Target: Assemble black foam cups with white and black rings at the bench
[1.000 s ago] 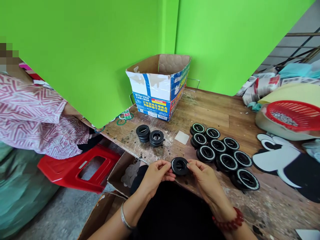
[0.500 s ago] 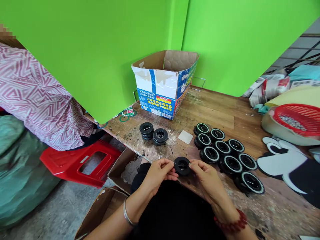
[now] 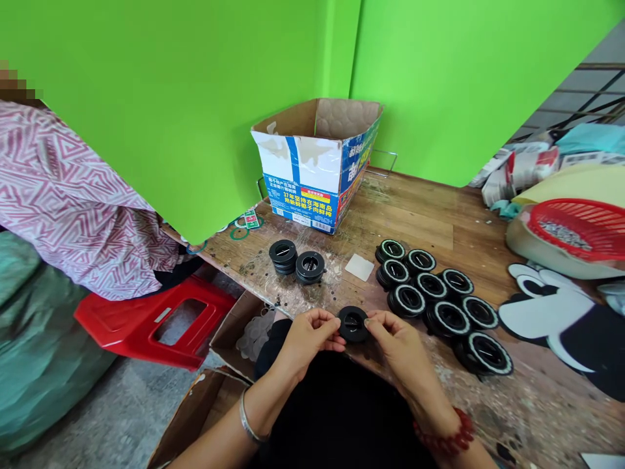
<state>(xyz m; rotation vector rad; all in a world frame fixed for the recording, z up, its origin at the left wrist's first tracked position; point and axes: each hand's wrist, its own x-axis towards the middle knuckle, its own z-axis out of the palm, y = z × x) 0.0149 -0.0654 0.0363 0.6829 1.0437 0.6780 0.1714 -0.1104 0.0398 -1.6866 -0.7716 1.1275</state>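
Observation:
Between my two hands is a round black plastic ring piece (image 3: 353, 324) with a bar across its centre, held near the table's front edge. My left hand (image 3: 317, 331) pinches its left rim between thumb and fingers. On the right rim, my right hand (image 3: 390, 332) grips with thumb and forefinger. Two short stacks of similar black pieces (image 3: 282, 256) stand just beyond, to the left. Right of my hands is a group of several stacked black pieces (image 3: 409, 299) topped with pale, whitish-green rings. A small white square card (image 3: 359, 267) lies between the groups.
A blue-and-white cardboard box (image 3: 303, 169) stands at the back against green panels. On the right are a red basket (image 3: 561, 225) and black-and-white cutouts (image 3: 537, 319). Left are a red stool (image 3: 146, 326), a seated person's patterned clothing (image 3: 73, 195) and open cartons (image 3: 234, 332) below the table.
The view has shifted slightly. Both hands keep their grip on the black ring piece, which seems a little turned; the stacks stay in place.

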